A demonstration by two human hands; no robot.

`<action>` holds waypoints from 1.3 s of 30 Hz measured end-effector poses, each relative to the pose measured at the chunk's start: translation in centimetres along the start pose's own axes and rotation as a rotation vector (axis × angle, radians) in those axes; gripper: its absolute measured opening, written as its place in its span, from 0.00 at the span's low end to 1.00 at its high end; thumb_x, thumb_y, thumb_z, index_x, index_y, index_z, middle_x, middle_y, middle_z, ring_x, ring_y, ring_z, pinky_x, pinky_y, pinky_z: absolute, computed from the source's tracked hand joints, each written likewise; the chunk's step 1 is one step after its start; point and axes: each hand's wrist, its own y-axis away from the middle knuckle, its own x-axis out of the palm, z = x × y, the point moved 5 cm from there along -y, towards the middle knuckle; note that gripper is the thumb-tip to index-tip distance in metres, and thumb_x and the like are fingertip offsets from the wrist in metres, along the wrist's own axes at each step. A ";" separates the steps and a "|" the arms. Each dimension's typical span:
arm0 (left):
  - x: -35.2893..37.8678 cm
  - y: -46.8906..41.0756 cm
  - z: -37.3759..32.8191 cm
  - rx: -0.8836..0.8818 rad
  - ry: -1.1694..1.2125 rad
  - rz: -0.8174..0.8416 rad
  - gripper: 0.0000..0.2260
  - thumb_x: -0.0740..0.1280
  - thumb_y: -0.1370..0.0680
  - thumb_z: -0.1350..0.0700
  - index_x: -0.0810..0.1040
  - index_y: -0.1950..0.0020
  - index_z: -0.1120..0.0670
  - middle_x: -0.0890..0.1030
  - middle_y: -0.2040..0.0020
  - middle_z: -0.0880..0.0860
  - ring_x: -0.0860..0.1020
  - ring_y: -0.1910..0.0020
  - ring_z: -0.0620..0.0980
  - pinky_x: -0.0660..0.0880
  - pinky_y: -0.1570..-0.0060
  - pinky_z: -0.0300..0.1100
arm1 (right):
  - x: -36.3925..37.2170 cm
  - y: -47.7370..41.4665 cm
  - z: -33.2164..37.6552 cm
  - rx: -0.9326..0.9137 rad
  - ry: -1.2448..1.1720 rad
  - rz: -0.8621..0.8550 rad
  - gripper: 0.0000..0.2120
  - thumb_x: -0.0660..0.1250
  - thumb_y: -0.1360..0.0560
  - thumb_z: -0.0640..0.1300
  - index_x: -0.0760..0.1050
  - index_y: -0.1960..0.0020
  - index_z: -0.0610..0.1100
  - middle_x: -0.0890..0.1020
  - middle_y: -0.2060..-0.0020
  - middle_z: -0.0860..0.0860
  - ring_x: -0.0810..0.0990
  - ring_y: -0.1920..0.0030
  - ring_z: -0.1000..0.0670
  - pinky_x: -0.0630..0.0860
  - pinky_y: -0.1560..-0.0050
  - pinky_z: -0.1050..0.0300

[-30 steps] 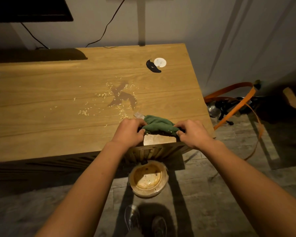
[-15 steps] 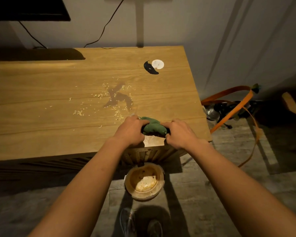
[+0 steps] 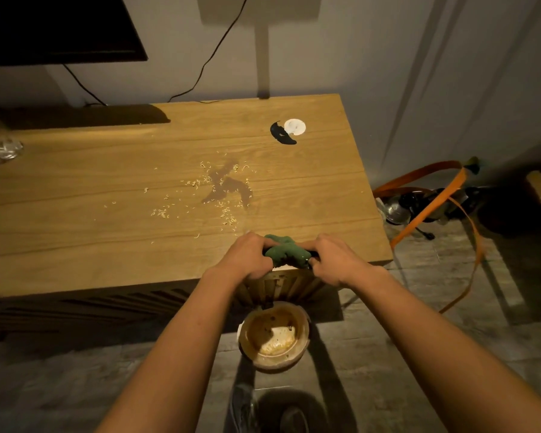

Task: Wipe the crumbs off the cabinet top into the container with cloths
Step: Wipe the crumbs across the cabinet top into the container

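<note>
Cabinet top (image 3: pixel 75 232) front edge: both hands, left (image 3: pixel 247 256) and right (image 3: pixel 333 260), grip bunched green cloth (image 3: pixel 283 250); container (image 3: pixel 274 335) below.

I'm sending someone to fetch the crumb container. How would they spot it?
Find the long wooden cabinet top; the two hands bunch a green cloth at its front edge. On the floor directly below sits the round tan bowl-shaped container, the only open vessel there.
</note>
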 end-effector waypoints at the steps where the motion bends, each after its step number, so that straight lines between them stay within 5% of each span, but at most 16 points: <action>1: 0.1 0.2 0.1 -0.009 0.008 0.005 0.25 0.65 0.28 0.63 0.78 0.34 0.45 0.80 0.38 0.56 0.77 0.42 0.54 0.73 0.47 0.40 | 0.2 0.2 -0.1 -0.004 -0.007 0.017 0.24 0.65 0.23 0.39 0.73 0.32 0.59 0.78 0.42 0.48 0.76 0.42 0.46 0.69 0.47 0.58; 11: 1.8 3.3 1.8 -0.011 0.053 0.062 0.24 0.65 0.27 0.62 0.78 0.33 0.44 0.79 0.35 0.52 0.75 0.39 0.52 0.72 0.45 0.40 | 1.9 3.3 -0.2 -0.049 -0.172 0.074 0.22 0.64 0.22 0.41 0.74 0.32 0.60 0.81 0.40 0.54 0.75 0.40 0.52 0.67 0.44 0.59; 15: 3.5 4.7 3.1 -0.027 0.021 0.128 0.20 0.66 0.25 0.61 0.79 0.36 0.44 0.79 0.38 0.52 0.76 0.43 0.50 0.73 0.46 0.41 | 3.9 4.8 -0.5 -0.054 -0.146 0.131 0.22 0.63 0.21 0.42 0.72 0.33 0.65 0.75 0.51 0.59 0.72 0.48 0.57 0.67 0.53 0.64; 23: 5.8 6.3 4.3 -0.052 -0.001 0.066 0.19 0.67 0.24 0.60 0.80 0.36 0.44 0.79 0.39 0.52 0.74 0.39 0.50 0.70 0.43 0.39 | 6.3 5.8 -0.9 -0.010 -0.158 0.128 0.21 0.63 0.20 0.45 0.71 0.32 0.64 0.71 0.48 0.55 0.71 0.47 0.55 0.67 0.47 0.59; 33: 0.6 7.5 1.8 -0.056 0.012 0.030 0.17 0.67 0.25 0.61 0.81 0.39 0.49 0.83 0.47 0.51 0.79 0.48 0.50 0.78 0.45 0.49 | -0.1 4.9 0.6 -0.090 -0.174 0.128 0.13 0.65 0.22 0.43 0.79 0.40 0.55 0.81 0.48 0.54 0.77 0.47 0.55 0.71 0.52 0.60; 39: -5.4 7.4 0.1 -0.050 -0.059 -0.084 0.14 0.67 0.26 0.60 0.83 0.42 0.50 0.84 0.48 0.52 0.79 0.50 0.50 0.77 0.49 0.43 | -5.8 2.9 3.4 -0.134 -0.101 0.056 0.13 0.66 0.22 0.42 0.80 0.40 0.52 0.83 0.49 0.52 0.77 0.48 0.52 0.68 0.50 0.60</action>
